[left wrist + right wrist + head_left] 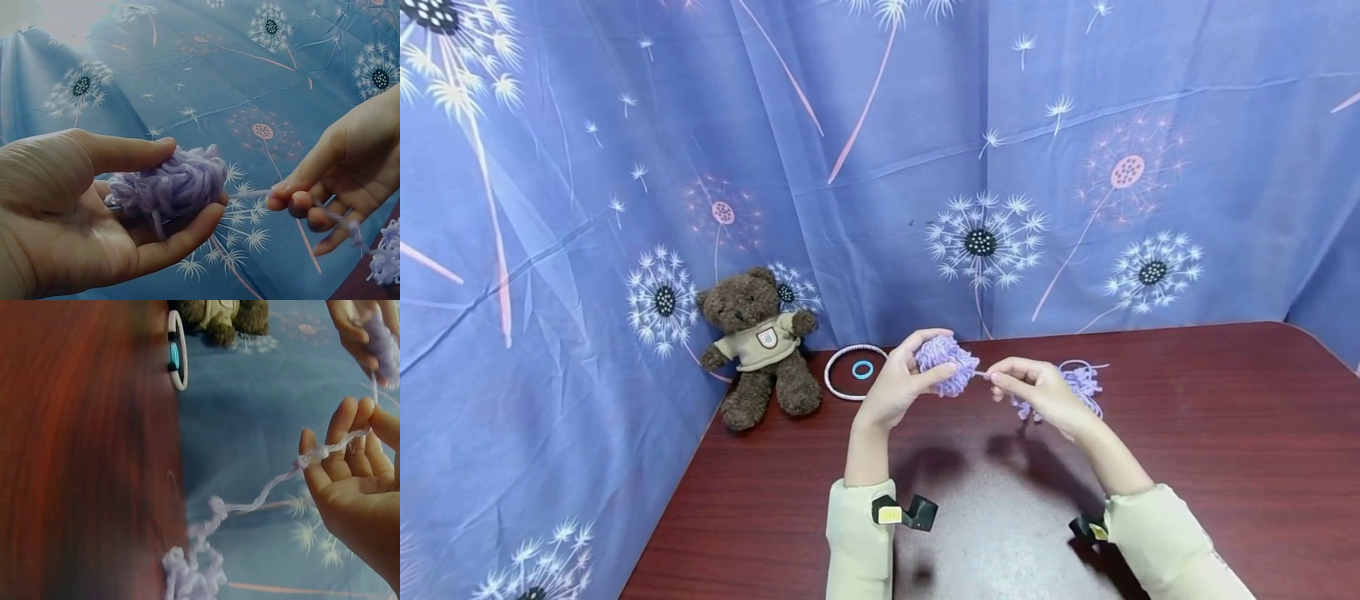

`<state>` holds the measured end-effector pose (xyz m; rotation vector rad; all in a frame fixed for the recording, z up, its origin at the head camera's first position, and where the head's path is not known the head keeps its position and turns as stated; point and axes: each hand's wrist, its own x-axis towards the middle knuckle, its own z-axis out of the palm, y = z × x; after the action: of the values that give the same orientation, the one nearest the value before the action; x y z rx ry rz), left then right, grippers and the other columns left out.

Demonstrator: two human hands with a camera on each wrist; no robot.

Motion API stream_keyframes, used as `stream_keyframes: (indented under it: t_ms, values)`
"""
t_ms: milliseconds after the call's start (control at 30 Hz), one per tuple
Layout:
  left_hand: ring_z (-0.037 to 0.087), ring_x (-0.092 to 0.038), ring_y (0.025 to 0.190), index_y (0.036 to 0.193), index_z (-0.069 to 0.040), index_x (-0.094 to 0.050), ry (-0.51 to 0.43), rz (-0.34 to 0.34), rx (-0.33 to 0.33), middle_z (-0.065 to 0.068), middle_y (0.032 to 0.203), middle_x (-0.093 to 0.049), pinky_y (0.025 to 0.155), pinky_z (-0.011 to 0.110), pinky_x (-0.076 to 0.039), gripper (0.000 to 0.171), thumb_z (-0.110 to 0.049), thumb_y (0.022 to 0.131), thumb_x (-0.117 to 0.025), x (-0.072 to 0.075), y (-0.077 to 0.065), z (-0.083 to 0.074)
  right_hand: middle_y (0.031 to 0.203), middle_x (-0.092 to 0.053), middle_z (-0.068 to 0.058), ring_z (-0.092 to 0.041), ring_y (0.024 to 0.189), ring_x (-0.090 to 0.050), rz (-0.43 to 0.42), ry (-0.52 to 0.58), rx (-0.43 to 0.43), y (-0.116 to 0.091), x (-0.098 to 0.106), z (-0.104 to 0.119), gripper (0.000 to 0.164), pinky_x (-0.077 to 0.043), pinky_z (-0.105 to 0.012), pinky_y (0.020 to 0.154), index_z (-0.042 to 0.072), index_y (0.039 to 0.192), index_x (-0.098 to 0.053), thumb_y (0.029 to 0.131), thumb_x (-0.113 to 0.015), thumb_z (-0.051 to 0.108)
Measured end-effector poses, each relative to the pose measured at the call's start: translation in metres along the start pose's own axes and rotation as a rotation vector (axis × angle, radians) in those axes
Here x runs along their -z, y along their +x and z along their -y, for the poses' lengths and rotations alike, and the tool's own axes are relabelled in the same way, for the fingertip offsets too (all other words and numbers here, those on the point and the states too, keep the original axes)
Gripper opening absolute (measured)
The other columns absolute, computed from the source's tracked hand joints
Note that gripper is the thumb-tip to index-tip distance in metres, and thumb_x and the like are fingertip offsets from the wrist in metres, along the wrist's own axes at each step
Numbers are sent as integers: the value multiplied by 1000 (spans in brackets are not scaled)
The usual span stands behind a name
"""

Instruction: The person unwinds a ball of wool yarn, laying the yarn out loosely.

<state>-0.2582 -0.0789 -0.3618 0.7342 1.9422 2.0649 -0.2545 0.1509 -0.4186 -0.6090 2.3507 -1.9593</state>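
Note:
A ball of lilac yarn (946, 365) is held above the table by my left hand (897, 382), thumb on one side and fingers on the other. In the left wrist view the wound strands of the yarn ball (181, 184) show clearly. A single strand (250, 194) runs from the ball to my right hand (1037, 390), which pinches it between thumb and forefinger. Past those fingertips the knotted strand (269, 487) hangs down to a loose pile of lilac yarn (1081, 385) on the table, partly hidden behind the right hand in the head view.
A brown teddy bear (760, 346) in a beige shirt sits at the table's back left. Beside it lie a white ring (829, 385) and a smaller blue ring (862, 369). Behind the dark red table (1210, 417) hangs a blue dandelion-print curtain (880, 208).

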Motion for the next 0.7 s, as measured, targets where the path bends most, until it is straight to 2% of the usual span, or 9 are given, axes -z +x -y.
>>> stream_keyframes:
  t_ms: [133,233,367,533,700]
  values:
    - [4,-63,82,136,6,-43,1,18,7,-1,100,-60,66,19,-55,47,8,91,-55,-2,-1,-2,77,-68,14,-1,76,-64,-82,6,-8,-2,12,2,18,-53,-19,75,3,106,-65,99,-56,17]
    - [5,-63,83,136,5,-43,0,28,14,-1,101,-59,65,19,-55,47,8,91,-55,-3,-1,-2,77,-68,17,1,76,-65,-153,36,-11,-4,22,4,11,-53,-14,78,15,101,-68,99,-57,18]
    - [5,-64,82,138,7,-41,-11,62,30,0,100,-58,66,21,-57,49,9,90,-54,-2,-1,0,77,-70,15,2,74,-66,-235,158,2,-9,37,7,15,-54,-12,75,26,94,-69,98,-58,15]
    - [4,-65,80,138,9,-40,10,93,54,-2,95,-60,66,22,-58,49,9,91,-54,0,1,4,76,-71,12,2,72,-66,-309,301,62,-14,56,12,16,-54,-11,72,21,94,-71,97,-59,11]
    - [5,-65,80,136,6,-43,26,48,72,-1,96,-61,66,22,-58,47,6,91,-55,4,3,10,76,-71,8,0,72,-67,-338,383,130,-16,68,16,16,-54,-11,71,16,96,-71,97,-57,7]
